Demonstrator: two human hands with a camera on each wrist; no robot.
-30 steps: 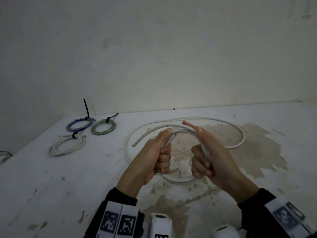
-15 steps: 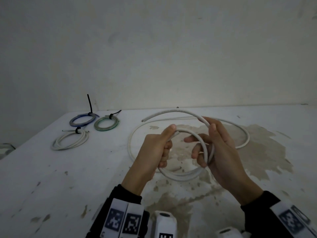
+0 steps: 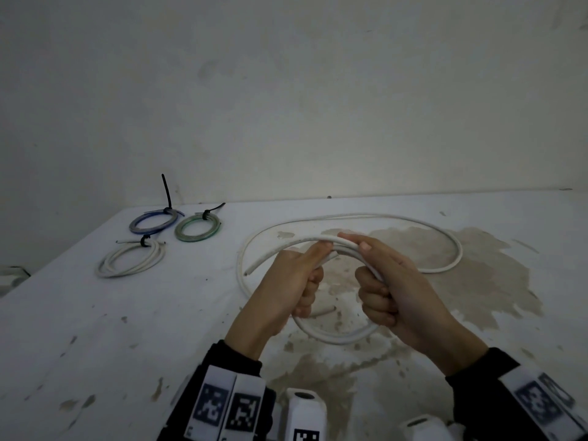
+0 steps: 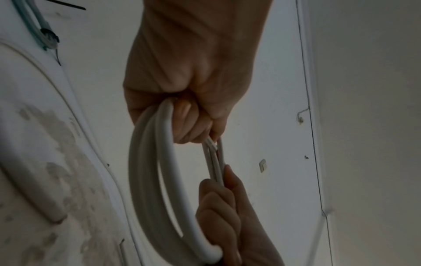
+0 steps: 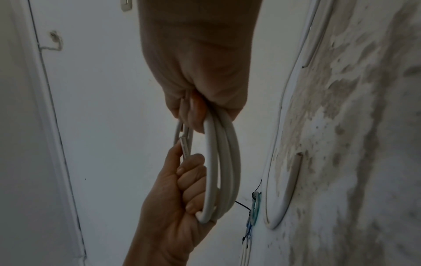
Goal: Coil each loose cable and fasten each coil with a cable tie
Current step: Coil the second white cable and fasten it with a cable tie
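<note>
Both hands hold a thick white cable [image 3: 337,338] wound into a small coil above the table [image 3: 159,313]. My left hand [image 3: 299,275] grips the coil's left side, thumb along the top strands. Curled round the right side is my right hand [image 3: 380,283]. The left wrist view shows the left hand [image 4: 193,108] clenched on the coil [image 4: 148,180]. The right wrist view shows the right hand [image 5: 202,93] clenched on the coil [image 5: 224,162], with several turns side by side. The uncoiled length [image 3: 458,249] arcs over the table behind the hands. One cut end [image 3: 246,272] sticks out left.
Three tied coils lie at the back left: a blue one [image 3: 152,222], a green one [image 3: 197,229] and a white one [image 3: 130,257], each with a black tie. A short white stub [image 3: 323,311] lies under the held coil. The wall stands close behind the stained table.
My right hand, half open over a raised loop half a second ago, has closed round the coil. The raised loop has come down onto the coil. The camera view has tilted slightly.
</note>
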